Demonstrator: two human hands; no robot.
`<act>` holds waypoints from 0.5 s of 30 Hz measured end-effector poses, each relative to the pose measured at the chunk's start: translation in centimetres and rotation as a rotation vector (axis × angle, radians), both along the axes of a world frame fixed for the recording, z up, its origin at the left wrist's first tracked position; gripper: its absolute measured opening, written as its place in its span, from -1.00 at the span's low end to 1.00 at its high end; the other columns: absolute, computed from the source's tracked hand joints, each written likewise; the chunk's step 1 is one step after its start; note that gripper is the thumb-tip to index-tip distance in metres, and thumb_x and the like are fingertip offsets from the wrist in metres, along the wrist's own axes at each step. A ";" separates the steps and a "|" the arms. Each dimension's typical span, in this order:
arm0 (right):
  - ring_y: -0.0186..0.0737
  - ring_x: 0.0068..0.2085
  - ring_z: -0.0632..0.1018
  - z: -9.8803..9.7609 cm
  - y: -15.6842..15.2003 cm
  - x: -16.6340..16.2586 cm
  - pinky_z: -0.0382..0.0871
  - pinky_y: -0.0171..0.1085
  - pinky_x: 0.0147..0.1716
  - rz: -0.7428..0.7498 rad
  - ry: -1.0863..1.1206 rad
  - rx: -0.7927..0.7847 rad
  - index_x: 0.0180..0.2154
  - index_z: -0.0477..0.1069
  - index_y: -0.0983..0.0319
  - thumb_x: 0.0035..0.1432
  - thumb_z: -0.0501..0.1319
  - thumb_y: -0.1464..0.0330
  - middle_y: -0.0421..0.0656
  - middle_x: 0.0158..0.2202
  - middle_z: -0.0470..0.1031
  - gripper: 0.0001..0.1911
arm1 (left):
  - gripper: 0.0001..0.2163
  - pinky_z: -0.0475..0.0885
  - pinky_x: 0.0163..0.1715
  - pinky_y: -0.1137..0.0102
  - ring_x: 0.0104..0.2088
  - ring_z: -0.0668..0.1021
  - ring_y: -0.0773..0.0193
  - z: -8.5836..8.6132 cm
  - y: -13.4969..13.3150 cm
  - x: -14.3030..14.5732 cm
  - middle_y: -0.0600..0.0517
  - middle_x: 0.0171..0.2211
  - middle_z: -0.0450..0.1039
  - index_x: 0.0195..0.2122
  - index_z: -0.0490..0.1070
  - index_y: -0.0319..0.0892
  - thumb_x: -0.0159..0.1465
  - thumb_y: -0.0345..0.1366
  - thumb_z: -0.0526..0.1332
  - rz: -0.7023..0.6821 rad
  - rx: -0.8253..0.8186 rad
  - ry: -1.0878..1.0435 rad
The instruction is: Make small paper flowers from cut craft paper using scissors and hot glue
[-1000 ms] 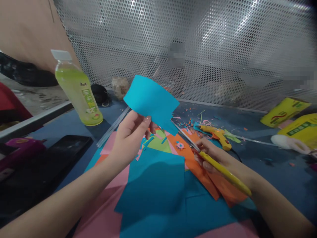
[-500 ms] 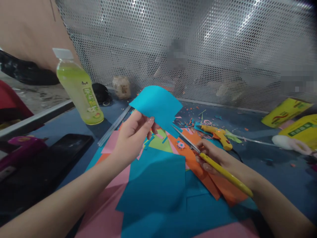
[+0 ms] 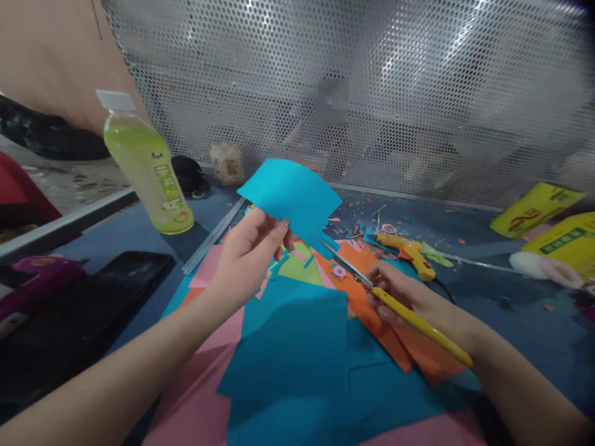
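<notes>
A curved sheet of bright blue paper [image 3: 292, 191] is pinched at its lower edge between the thumb and fingers of my left hand [image 3: 258, 248]. My right hand [image 3: 400, 291] grips yellow-handled scissors [image 3: 413, 319], blades pointing up and left. The blade tips lie at the lower right part of the held paper, where a narrow blue strip sticks out. Below both hands are larger blue sheets [image 3: 292, 341], orange paper pieces [image 3: 381, 322] and pink sheets [image 3: 199, 378]. A small pink-and-blue paper coil [image 3: 339, 271] rests on the orange paper.
A green drink bottle [image 3: 149, 167] stands at left, near a black phone [image 3: 111, 297] and clear sticks [image 3: 214, 235]. At right lie a yellow glue gun [image 3: 409, 251], its cable, paper scraps [image 3: 357, 229] and yellow packages [image 3: 534, 207]. A perforated metal panel [image 3: 288, 80] rises behind.
The blue paper has tilted a little, its left corner shifting slightly left and down. Both hands keep their hold, and the scissors have barely moved.
</notes>
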State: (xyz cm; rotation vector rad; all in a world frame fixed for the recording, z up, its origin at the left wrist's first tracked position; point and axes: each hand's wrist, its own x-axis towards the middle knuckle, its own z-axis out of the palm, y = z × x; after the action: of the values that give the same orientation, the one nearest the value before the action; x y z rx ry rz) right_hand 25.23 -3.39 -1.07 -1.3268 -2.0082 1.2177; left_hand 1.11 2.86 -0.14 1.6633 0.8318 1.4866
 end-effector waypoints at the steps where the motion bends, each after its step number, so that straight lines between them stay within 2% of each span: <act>1: -0.33 -0.36 0.28 0.0 0.0 0.1 0.25 -0.32 -0.39 0.004 -0.007 0.002 -0.23 0.13 0.17 0.11 0.14 0.16 -0.22 -0.35 0.21 -0.71 | -0.91 0.29 -0.62 0.46 -0.58 0.41 0.37 0.0 0.0 0.0 0.10 -0.59 0.39 -0.45 0.30 -0.16 0.18 -0.30 0.14 0.003 -0.006 -0.003; 7: -0.34 -0.36 0.29 -0.1 0.1 0.1 0.29 -0.34 -0.38 -0.011 0.017 -0.027 -0.23 0.13 0.17 0.12 0.13 0.17 -0.22 -0.35 0.21 -0.72 | -0.91 0.31 -0.61 0.47 -0.61 0.39 0.41 -0.2 0.0 0.0 0.11 -0.58 0.39 -0.45 0.30 -0.16 0.19 -0.31 0.13 0.014 -0.010 0.014; 15: -0.35 -0.37 0.29 -0.3 0.0 0.3 0.30 -0.34 -0.42 -0.008 0.042 -0.054 -0.22 0.13 0.16 0.13 0.13 0.17 -0.22 -0.35 0.20 -0.73 | -0.92 0.28 -0.63 0.45 -0.57 0.42 0.36 -0.3 0.1 -0.2 0.09 -0.57 0.40 -0.43 0.29 -0.15 0.19 -0.30 0.14 0.005 -0.005 -0.021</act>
State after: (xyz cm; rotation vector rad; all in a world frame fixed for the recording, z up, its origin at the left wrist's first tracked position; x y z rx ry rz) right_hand 25.48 -3.43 -1.33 -1.3221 -1.9528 1.2936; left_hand 0.94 3.00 -0.40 1.6403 0.8281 1.5023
